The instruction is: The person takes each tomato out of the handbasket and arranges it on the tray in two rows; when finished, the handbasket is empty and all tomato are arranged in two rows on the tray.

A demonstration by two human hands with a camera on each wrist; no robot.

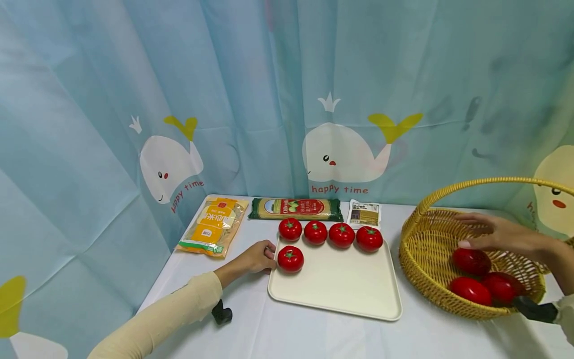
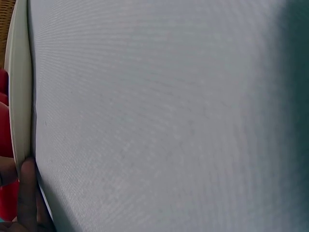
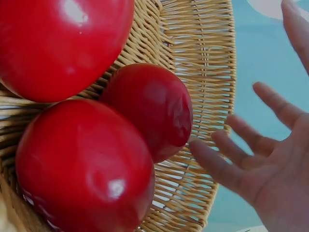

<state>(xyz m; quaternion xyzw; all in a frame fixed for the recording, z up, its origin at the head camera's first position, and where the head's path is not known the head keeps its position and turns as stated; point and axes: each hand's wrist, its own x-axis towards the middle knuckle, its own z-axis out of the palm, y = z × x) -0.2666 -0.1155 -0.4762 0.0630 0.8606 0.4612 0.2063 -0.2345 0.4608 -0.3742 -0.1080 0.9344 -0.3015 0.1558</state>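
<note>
My left hand [image 1: 256,257] grips the left rim of a cream rectangular tray [image 1: 341,289]. In the left wrist view, fingers [image 2: 27,195] lie on both sides of the tray's edge. A row of red tomatoes [image 1: 342,235] with green stem tops lines the tray's back edge, and a single tomato [image 1: 290,259] sits in front at the left. Over a wicker basket [image 1: 421,269], my right hand [image 1: 506,238] has its fingers spread and holds nothing. Three red tomatoes [image 3: 87,164] lie in the basket, one of them right beneath that hand.
Behind the tray lie a spaghetti packet [image 1: 296,209] and a small sachet [image 1: 364,214]. An orange and clear food bag [image 1: 213,225] is at the table's left. The basket's tall handle [image 1: 475,180] arches over its opening. A blue whale-print curtain [image 1: 260,99] surrounds the white table [image 1: 278,334].
</note>
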